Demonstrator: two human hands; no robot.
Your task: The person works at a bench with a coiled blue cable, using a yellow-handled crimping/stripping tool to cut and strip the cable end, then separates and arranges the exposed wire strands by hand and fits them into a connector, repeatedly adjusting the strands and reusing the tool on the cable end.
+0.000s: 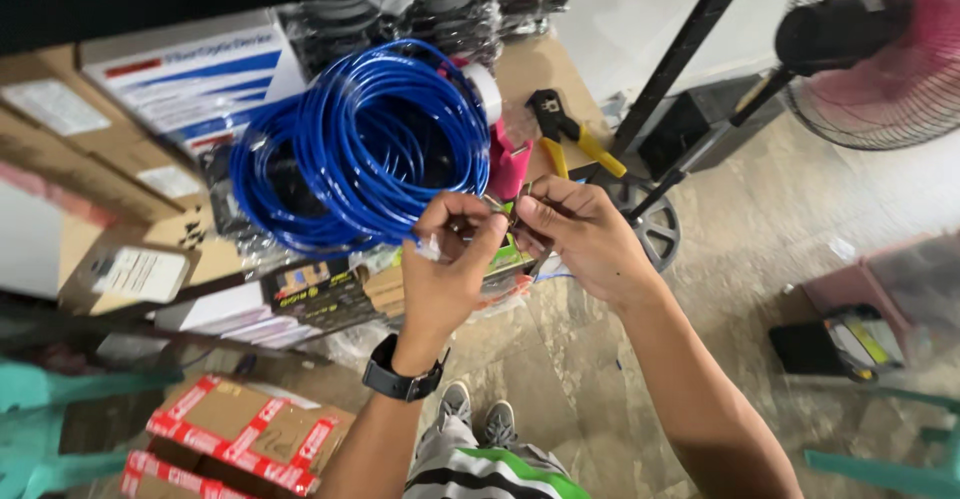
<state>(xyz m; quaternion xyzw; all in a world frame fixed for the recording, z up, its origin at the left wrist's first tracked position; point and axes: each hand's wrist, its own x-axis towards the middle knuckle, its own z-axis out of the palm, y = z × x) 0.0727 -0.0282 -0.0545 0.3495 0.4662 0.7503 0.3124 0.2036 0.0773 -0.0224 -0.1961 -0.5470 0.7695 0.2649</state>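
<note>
Now a small part, too small to be identified, is pinched between the closed fingertips of the left hand (450, 259) and the right hand (585, 239), just in front of the blue cable coil (365, 144). Seemingly, the cable end is being prepared; steady fine alignment is needed next.

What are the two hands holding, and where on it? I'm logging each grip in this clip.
The left hand and right hand pinch something small between their fingertips, beside the blue cable coil; what it is cannot be told.
</note>
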